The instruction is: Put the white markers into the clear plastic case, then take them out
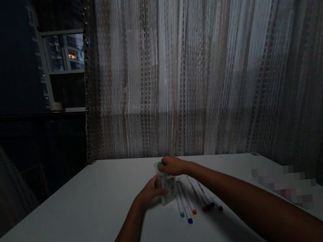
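A clear plastic container [169,189] with a printed label stands on the white table, slightly tilted in view. Wrapped around its left side is my left hand [151,190]. My right hand [172,165] is at the container's mouth, fingers pinched on a marker with a green cap [159,164]; most of that marker is hidden by the hand and container. Just right of the container lie white-bodied markers, among them a light blue one [180,205], a dark blue one [186,207] and an orange-tipped one [190,202]. Several more markers [205,197] with dark and reddish tips lie under my right forearm.
The white table [101,204] reaches back to a woven curtain [173,69]. A blurred-out item [286,188] lies near the table's right edge. At the far left is a window [63,52], with dark surroundings below it.
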The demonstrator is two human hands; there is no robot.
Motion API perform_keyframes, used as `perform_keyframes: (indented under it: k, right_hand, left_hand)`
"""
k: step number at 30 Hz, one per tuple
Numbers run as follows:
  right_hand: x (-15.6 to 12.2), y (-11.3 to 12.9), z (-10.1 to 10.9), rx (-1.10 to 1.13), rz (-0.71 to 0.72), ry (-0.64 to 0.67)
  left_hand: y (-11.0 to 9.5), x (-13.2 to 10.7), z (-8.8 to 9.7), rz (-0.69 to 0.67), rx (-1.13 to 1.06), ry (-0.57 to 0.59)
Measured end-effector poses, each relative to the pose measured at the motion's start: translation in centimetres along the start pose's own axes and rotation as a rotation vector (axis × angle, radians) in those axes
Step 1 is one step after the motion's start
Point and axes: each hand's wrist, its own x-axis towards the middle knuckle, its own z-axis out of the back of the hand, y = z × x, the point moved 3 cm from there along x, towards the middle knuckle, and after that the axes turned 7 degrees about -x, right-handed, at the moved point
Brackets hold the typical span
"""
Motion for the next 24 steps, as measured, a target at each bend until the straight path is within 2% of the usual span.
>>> perform_keyframes:
  k: [3,6,7,9,11,13,19,22,24]
  right_hand:
    - [-0.2,0.2,1.8,-0.118,0.095,-0.033]
    - [0.3,-1.1,5.5,-0.357,0.195,-0.091]
    - [0.6,-2.1,6.8,-0.382,0.155,-0.116]
    - [1.2,-4.4,9.4,-0.306,-0.086,-0.247]
    - [1.2,-5.7,10.2,-0.249,-0.184,-0.319]
    - [0.9,-5.6,9.2,-0.201,-0.167,-0.308]
    - [-0.6,-2.0,3.4,-0.043,0.099,-0.117]
    - [-0.4,-1.5,1.8,0.128,0.149,0.009]
    - [-0.1,-1.6,1.0,0.201,0.154,0.045]
  left_hand:
    - [0.1,0.1,0.0,0.000,0.000,0.001]
    - [0.2,0.1,0.0,0.021,-0.004,-0.003]
    - [0.2,0.0,0.0,0.029,-0.010,-0.002]
    - [0.2,0.0,-0.1,0.036,-0.022,0.002]
    - [0.0,-0.2,-0.3,0.038,-0.031,-0.002]
    - [-0.2,-0.2,-0.4,0.040,-0.038,-0.010]
    - [-0.4,-0.1,-0.5,0.016,-0.012,-0.006]
    - [-0.2,-0.1,-0.5,0.016,-0.003,-0.014]
    - [-0.2,-0.1,-0.5,0.024,-0.001,-0.029]
